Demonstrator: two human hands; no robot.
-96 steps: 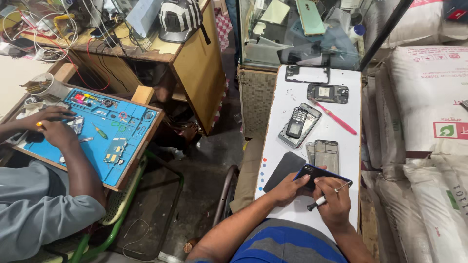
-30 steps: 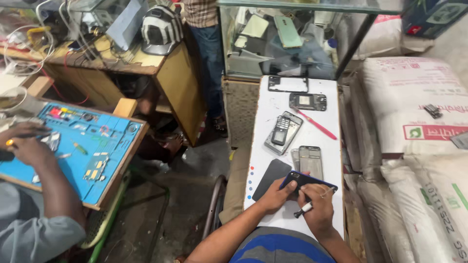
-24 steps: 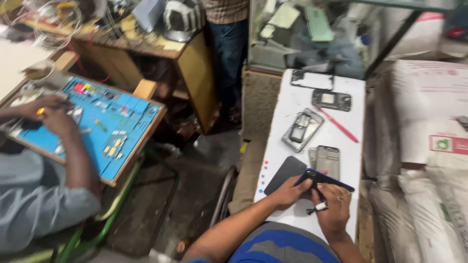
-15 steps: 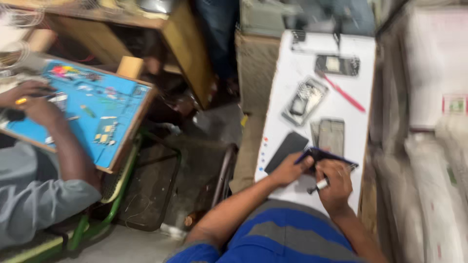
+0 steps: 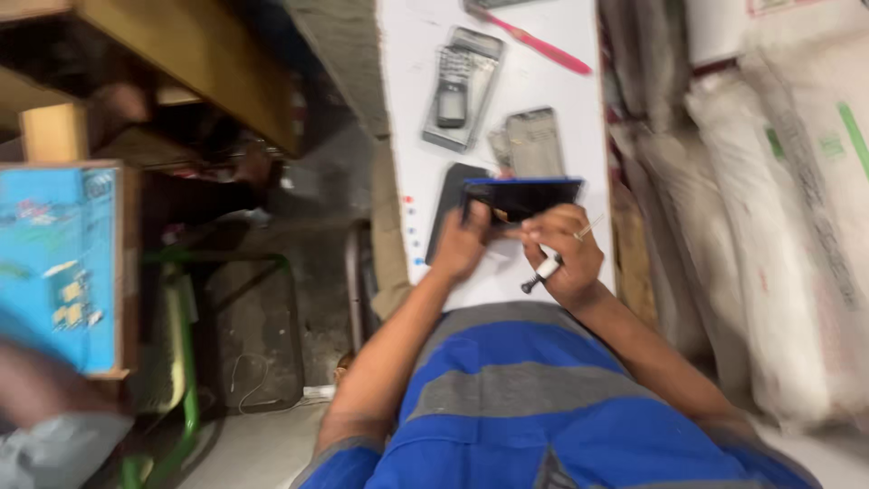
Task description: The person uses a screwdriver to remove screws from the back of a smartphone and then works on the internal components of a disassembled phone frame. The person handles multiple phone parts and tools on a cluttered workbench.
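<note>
dark glass and a blue edge mark the phone (image 5: 523, 196), a flat slab you hold just above the white tabletop (image 5: 407, 109) near its close end. its long axis runs left to right across the view, with the thin blue edge turned up. your left hand (image 5: 463, 244) has its fingers curled around the phone's left end. your right hand (image 5: 561, 254) pinches the lower right edge and also clamps a slim white-handled tool (image 5: 541, 273) with a dark tip. a dark flat panel (image 5: 447, 206) lies under the left hand. beyond it rest a grey phone frame (image 5: 534, 142), a keypad housing (image 5: 462, 86) and a pink stylus (image 5: 539, 45). motion blur hides finer textures.
</note>
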